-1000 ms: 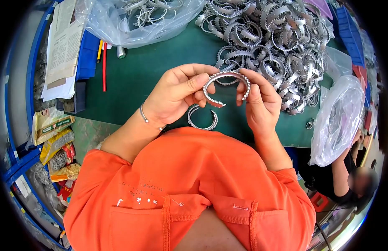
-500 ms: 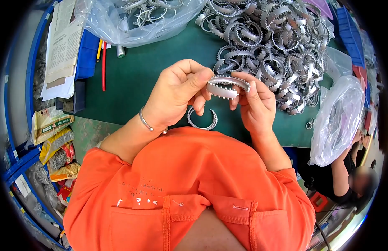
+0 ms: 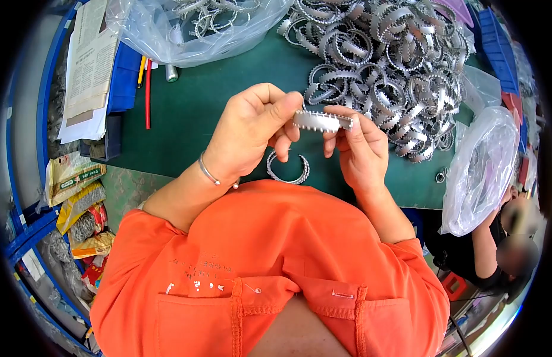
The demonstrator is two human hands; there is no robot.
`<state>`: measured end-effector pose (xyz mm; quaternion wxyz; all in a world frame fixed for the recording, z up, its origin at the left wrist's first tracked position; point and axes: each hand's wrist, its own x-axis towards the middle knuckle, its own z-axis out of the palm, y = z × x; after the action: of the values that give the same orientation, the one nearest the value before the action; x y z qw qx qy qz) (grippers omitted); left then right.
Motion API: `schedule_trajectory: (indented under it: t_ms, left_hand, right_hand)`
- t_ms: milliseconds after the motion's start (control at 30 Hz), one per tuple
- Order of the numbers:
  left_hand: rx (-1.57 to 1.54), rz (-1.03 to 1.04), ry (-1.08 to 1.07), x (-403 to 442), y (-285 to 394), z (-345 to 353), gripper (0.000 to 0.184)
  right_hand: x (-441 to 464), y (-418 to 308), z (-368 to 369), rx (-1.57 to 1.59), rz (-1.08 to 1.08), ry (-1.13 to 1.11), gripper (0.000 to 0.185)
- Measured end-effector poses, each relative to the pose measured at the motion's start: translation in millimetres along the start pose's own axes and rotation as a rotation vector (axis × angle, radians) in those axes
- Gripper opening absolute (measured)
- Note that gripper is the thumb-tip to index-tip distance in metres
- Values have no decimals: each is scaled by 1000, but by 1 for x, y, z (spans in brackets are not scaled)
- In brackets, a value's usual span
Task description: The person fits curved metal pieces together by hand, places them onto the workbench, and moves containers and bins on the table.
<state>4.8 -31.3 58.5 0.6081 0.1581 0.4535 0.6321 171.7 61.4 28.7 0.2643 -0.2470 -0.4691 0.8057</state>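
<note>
Between my two hands is a silver metal cuff (image 3: 316, 121) with beaded edges, its outer band turned toward me. My left hand (image 3: 255, 122) pinches its left end between thumb and fingers. At the right end, my right hand (image 3: 360, 146) grips it the same way. Just below, a second open cuff (image 3: 304, 173) lies on the green table (image 3: 186, 119) near the orange shirt. A large pile of similar silver cuffs (image 3: 386, 65) spreads behind and to the right of my hands.
A clear plastic bag (image 3: 195, 50) holding rings lies at the back left, beside papers (image 3: 88, 65) and a red pen (image 3: 148, 98). On the right, another plastic bag (image 3: 481, 172) hangs near a co-worker in black. Blue shelving (image 3: 44, 77) stands at left.
The held cuff has been tilted, from its round opening facing me to its outer band facing me. My right hand has moved slightly left with it.
</note>
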Motion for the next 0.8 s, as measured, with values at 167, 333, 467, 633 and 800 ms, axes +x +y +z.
schedule_trajectory:
  t_ms: [167,333,467,633,800]
  left_hand:
    - [284,89,-33,-5,4,-6,22]
    - [918,530,-269,-9,4,-20,14]
    - [1270,754,-481,-14,-11,-29,21]
    - [1451,640,-542,-24,-18,-33,31]
    - [1567,694,-528,-26,-34,-34,26]
  right_hand:
    - [-4,-4,-14,-178,-255,-98,22]
    - [-8,-5,-16,-739,-539,-298,19]
    - [-14,3,-20,-1092,-712,-440,24]
    - [-26,11,-11,-1187,-577,-507,35]
    - [-32,24,-8,-1283,-575,-523,30]
